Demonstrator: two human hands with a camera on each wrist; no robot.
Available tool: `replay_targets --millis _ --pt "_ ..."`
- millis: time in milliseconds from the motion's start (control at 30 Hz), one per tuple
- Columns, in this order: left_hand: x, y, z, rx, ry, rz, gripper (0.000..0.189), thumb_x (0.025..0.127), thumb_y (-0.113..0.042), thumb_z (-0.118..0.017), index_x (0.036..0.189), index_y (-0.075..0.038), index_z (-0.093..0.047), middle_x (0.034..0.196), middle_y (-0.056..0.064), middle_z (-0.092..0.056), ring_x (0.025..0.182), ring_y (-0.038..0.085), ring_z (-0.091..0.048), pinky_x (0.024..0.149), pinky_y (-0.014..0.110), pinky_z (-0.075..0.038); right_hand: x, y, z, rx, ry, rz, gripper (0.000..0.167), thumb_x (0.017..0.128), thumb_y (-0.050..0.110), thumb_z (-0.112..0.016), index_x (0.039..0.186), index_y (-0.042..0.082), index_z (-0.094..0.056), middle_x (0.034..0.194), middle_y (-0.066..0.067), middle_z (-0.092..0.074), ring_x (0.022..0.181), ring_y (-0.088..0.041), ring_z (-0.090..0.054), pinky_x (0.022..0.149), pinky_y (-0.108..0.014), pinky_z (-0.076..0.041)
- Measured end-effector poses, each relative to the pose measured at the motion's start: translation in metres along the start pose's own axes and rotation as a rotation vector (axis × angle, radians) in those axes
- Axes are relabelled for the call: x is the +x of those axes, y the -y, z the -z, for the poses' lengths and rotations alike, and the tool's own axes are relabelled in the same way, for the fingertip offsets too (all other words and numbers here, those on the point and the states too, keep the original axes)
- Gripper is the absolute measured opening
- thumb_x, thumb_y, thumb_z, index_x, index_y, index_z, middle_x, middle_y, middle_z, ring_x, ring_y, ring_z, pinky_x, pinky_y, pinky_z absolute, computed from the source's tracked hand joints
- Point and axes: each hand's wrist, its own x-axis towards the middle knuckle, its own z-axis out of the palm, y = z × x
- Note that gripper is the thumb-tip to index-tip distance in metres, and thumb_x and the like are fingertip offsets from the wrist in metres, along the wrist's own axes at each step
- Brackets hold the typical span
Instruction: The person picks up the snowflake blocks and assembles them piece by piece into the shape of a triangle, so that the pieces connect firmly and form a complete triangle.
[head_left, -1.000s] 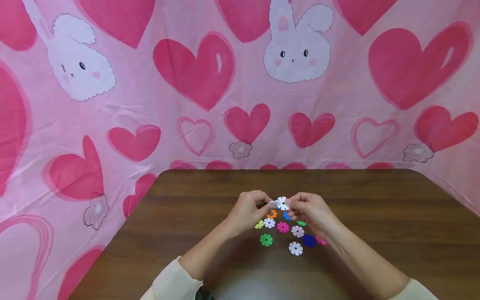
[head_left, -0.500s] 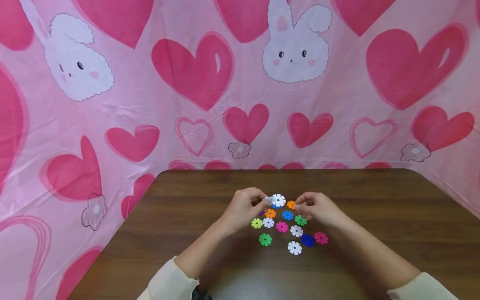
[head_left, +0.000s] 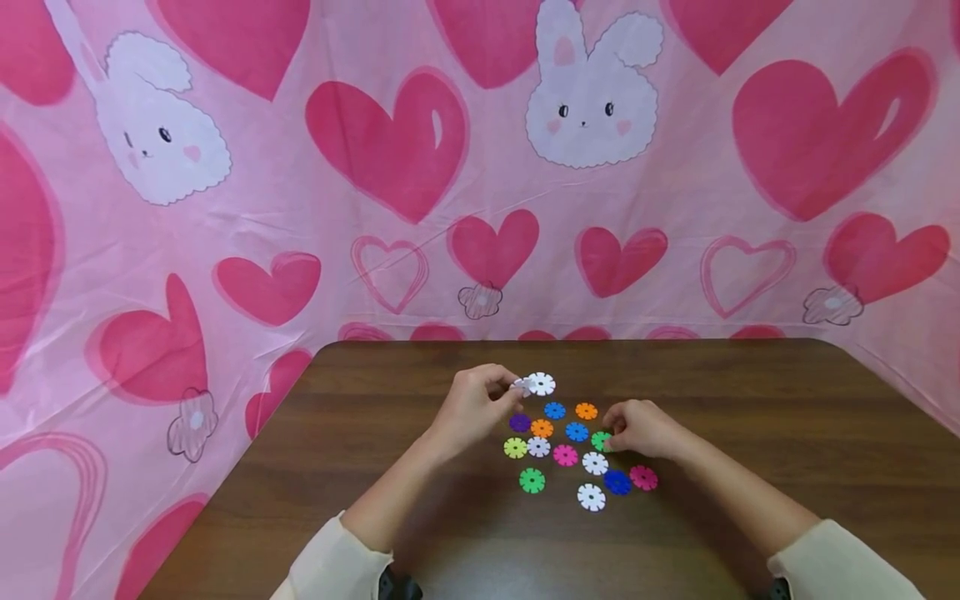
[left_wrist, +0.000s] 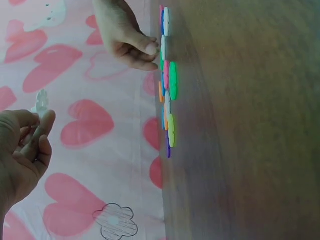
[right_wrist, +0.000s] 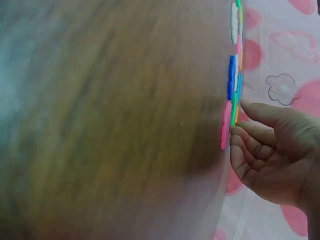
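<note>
In the head view my left hand (head_left: pixel 471 412) is raised over the far part of the tabletop. Its thumb and fingers pinch a small piece of joined white notched discs (head_left: pixel 541 384), one facing the camera and another seen nearly edge-on. My right hand (head_left: pixel 647 430) is low on the right side of the group, its fingertips at the edge of a green notched disc (head_left: pixel 600 441) and partly covering it. In the right wrist view the right thumb and forefinger stand apart beside the disc edges; whether they grip the green disc is hard to see.
Several loose notched discs lie flat on the brown wooden table (head_left: pixel 360 467), among them a pink disc (head_left: pixel 643 477), a dark blue disc (head_left: pixel 618 482), an orange disc (head_left: pixel 587 411) and a purple disc (head_left: pixel 520 422). A pink heart-printed cloth (head_left: pixel 495 183) hangs behind the table.
The right hand has let go of the white discs and moved down and right to the green disc. The left hand has carried the white discs up and left, uncovering the blue and purple discs.
</note>
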Motion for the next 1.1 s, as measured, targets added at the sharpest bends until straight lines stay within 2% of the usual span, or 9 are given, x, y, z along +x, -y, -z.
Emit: replay_targets --millis 233,467,700,900,1100 --pt "0.001 0.002 0.001 -0.014 -0.001 0.007 0.004 0.085 -0.004 -0.066 0.084 -0.001 -0.067 0.077 0.005 -0.065 0.062 0.007 -0.063 0.054 0.023 -0.052 0.002 -0.002 -0.005 -0.051 -0.01 0.024 0.019 0.071 0.012 -0.079 0.085 0.005 -0.066 0.068 0.004 -0.056 0.064 -0.013 -0.048 0.061 -0.03 -0.044" --pt "0.001 0.001 0.001 -0.026 0.006 0.016 0.004 0.085 -0.003 -0.066 0.085 0.0 -0.067 0.078 0.005 -0.065 0.063 0.01 -0.064 0.055 0.023 -0.052 0.002 -0.001 -0.007 -0.079 -0.033 0.024 0.018 0.07 0.007 -0.079 0.074 0.008 -0.061 0.065 0.004 -0.05 0.062 -0.013 -0.044 0.057 -0.028 -0.04" --pt "-0.005 -0.038 0.009 -0.028 0.028 0.034 0.004 0.083 0.007 -0.063 0.086 0.01 -0.065 0.078 0.017 -0.064 0.066 0.028 -0.065 0.054 0.017 -0.048 0.002 -0.002 -0.007 -0.093 -0.029 0.005 0.021 0.07 0.009 -0.079 0.084 0.003 -0.065 0.066 0.002 -0.049 0.062 -0.014 -0.044 0.058 -0.028 -0.04" --pt "-0.005 -0.042 0.009 -0.039 0.033 0.047 0.005 0.083 0.007 -0.062 0.086 0.01 -0.065 0.081 0.022 -0.064 0.067 0.029 -0.065 0.054 0.016 -0.047 0.002 -0.002 -0.006 -0.08 -0.024 -0.011 0.021 0.069 0.008 -0.08 0.082 0.004 -0.063 0.067 0.002 -0.05 0.064 -0.015 -0.045 0.059 -0.029 -0.04" --pt "-0.006 -0.043 0.009 -0.035 0.033 0.046 0.004 0.083 0.007 -0.063 0.086 0.01 -0.065 0.079 0.018 -0.064 0.067 0.028 -0.065 0.053 0.017 -0.046 0.001 -0.003 -0.007 -0.084 -0.049 -0.017 0.025 0.068 0.008 -0.081 0.079 0.007 -0.058 0.067 0.002 -0.049 0.064 -0.015 -0.045 0.059 -0.029 -0.04"
